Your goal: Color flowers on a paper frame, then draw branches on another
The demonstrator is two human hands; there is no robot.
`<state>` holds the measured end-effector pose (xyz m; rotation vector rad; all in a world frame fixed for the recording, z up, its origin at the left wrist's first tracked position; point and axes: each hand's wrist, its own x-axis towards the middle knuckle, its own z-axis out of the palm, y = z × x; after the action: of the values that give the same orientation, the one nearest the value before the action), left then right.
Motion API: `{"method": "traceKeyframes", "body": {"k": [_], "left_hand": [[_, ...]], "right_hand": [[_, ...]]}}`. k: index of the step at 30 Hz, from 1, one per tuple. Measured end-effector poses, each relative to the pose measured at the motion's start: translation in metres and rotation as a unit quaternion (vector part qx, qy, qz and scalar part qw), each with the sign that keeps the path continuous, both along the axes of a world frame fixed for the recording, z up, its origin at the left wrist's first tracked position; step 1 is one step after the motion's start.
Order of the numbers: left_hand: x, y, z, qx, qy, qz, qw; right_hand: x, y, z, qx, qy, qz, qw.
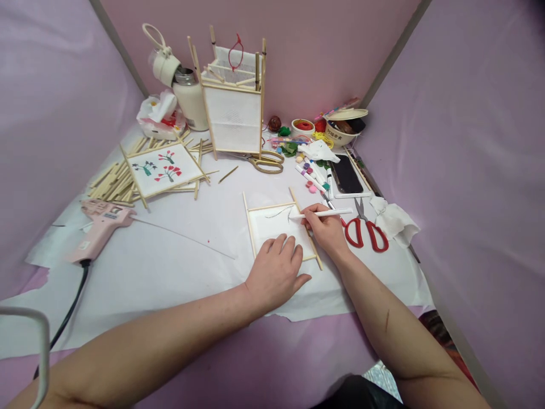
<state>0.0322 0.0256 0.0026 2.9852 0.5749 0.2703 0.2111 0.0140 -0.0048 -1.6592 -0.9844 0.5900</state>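
Note:
A white panel [266, 225] in a frame of thin wooden sticks lies flat on the white-covered table, with thin dark curved lines near its top edge. My right hand [326, 227] is closed around a white pen [336, 212], whose tip is at the lines on the panel. Resting on the panel's lower part, my left hand [279, 270] lies flat with its fingers slightly spread, holding nothing. The frame's right stick passes just below my right hand.
Red-handled scissors [361, 233], a phone [347, 174] and markers [313, 177] lie to the right. Behind stand a stick-framed lantern [232, 119] and a bottle [190, 102]. At left are a pink glue gun [102, 227], a flower-painted panel [164, 169] and a stick pile [113, 182].

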Motion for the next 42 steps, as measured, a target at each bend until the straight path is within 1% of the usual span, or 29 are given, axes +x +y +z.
{"method": "traceKeyframes", "body": {"k": [4,7,14,21,26,29,34,38,42], "left_hand": [[0.0,0.0,0.0004,-0.002,0.0,0.0,1.0],[-0.0002,0.0,0.0008,-0.003,0.004,0.0,1.0],[-0.0002,-0.0002,0.0009,-0.004,0.003,0.0,1.0],[-0.0003,-0.0001,0.0009,-0.004,0.007,-0.001,1.0],[0.0001,0.0,0.0004,-0.001,0.007,-0.001,1.0],[0.0004,0.0001,-0.0007,0.001,0.004,-0.002,1.0],[0.0003,0.0002,-0.0021,0.001,0.0,-0.002,1.0],[-0.0001,0.0001,-0.0018,0.003,0.003,-0.001,1.0],[-0.0004,0.0001,-0.0019,0.001,0.001,-0.002,1.0]], "right_hand": [[0.0008,-0.0012,0.0002,-0.003,0.01,0.01,1.0],[0.0012,-0.0015,0.0006,-0.002,0.021,0.005,1.0],[0.0014,0.0007,-0.0034,-0.001,-0.002,0.006,1.0],[0.001,-0.001,0.0,0.001,0.02,0.013,1.0],[0.001,-0.0002,-0.0004,0.002,0.005,0.014,1.0],[0.0019,-0.0008,-0.0012,-0.003,0.009,0.02,1.0],[0.0023,-0.0014,-0.0014,0.005,0.01,0.012,1.0],[0.0022,-0.0015,-0.0005,-0.004,0.006,0.022,1.0],[0.0018,-0.0012,-0.0002,-0.001,0.013,0.012,1.0]]}}
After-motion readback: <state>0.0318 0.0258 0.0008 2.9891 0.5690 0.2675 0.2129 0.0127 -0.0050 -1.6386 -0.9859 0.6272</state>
